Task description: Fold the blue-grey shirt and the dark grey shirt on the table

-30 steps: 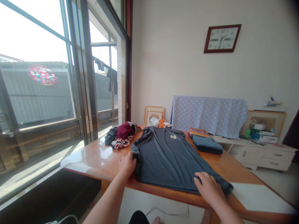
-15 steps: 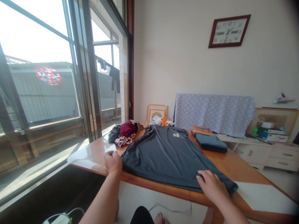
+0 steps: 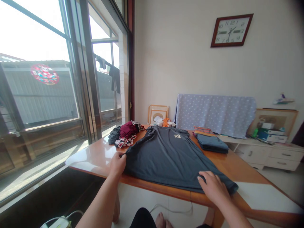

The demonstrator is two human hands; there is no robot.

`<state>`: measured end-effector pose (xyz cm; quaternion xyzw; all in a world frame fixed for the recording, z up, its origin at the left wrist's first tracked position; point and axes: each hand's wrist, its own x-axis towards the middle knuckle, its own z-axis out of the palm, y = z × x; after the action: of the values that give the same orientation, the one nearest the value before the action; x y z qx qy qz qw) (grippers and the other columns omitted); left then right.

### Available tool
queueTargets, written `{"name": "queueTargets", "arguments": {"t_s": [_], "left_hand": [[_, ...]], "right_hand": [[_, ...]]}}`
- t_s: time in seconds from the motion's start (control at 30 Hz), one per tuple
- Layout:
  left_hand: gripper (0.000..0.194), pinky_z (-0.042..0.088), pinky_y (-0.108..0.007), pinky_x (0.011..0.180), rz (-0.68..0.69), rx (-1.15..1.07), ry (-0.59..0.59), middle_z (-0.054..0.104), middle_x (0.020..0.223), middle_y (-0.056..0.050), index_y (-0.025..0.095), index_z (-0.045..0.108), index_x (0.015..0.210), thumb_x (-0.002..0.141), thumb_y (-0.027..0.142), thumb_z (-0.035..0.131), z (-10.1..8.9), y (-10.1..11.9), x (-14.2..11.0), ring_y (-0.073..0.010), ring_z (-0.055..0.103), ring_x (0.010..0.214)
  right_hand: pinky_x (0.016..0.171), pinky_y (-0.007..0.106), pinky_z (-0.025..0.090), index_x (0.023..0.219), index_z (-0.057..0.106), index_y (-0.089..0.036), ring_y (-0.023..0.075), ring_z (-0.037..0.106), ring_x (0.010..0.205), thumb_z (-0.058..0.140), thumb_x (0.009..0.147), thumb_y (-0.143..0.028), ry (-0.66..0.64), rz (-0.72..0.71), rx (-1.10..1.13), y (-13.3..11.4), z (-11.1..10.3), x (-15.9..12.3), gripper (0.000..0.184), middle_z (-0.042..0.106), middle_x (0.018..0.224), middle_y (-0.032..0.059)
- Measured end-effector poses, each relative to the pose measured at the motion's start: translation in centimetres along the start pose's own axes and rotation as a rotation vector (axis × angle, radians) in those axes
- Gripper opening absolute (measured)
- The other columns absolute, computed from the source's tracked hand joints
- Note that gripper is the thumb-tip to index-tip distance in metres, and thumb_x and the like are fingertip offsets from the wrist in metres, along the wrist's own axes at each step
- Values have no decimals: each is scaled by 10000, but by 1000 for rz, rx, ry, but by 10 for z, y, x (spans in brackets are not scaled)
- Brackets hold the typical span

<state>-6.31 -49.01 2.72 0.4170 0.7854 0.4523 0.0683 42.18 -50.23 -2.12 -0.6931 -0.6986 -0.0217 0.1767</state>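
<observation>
- The left hand [image 3: 117, 164] has moved off the middle of the shirt's side and out toward the worktop [image 3: 95, 155] edge, and its fingers [image 3: 122, 155] now pinch the side edge of the dark grey T-shirt [image 3: 166, 158].
- That side of the shirt, bunched and folded under a second ago, now lies spread flat, running in a taut diagonal from the shoulder down to the hand.
- The view has tilted lower and turned: the wall clock [image 3: 231, 31] sits higher and further right in the frame.
- A white power adapter [image 3: 59, 223] and more of the bare foot [image 3: 161, 220] have come into view along the bottom edge.
</observation>
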Motion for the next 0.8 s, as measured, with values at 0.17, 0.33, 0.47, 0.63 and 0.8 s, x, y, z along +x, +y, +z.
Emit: {"name": "queueTargets", "arguments": {"t_s": [0.17,0.33,0.47,0.63,0.8], "left_hand": [[376,508,-359,748,-72,-23,53,722,950,-116,180,645,1080,827,425,514,-14,-5,15,-272,681,860],[417,476,-483,851,-88,253,-32,675,1190,-175,220,627,1176,807,400,558,-19,-6,7,-378,630,1074],[398,400,-564,939,145,516,48,618,1263,-163,241,619,1178,848,438,516,-8,12,-15,-404,535,1191],[236,435,-337,840,521,239,-282,690,983,-58,249,649,997,893,389,491,12,47,-50,-243,622,959],[190,429,-272,736,667,2,-691,668,845,-27,238,702,877,828,390,599,25,63,-84,-198,608,804]], "right_hand": [[859,422,466,1195,663,-271,298,580,1132,415,932,-409,-11,-4,5,-1,-2,0,388,615,1329,73],[894,422,464,1179,668,-258,294,586,1133,466,913,-396,10,-12,30,-2,-2,-1,362,632,1296,79],[940,385,452,1193,655,-225,271,597,1118,486,905,-371,48,-46,117,-3,-7,-3,364,671,1213,87],[855,316,465,1090,680,-226,224,627,1003,426,929,-344,115,-86,245,-10,-25,-12,323,701,1054,70],[786,277,455,989,695,-233,184,635,869,462,882,-281,-23,-118,283,-13,-39,-21,261,692,940,37]]}}
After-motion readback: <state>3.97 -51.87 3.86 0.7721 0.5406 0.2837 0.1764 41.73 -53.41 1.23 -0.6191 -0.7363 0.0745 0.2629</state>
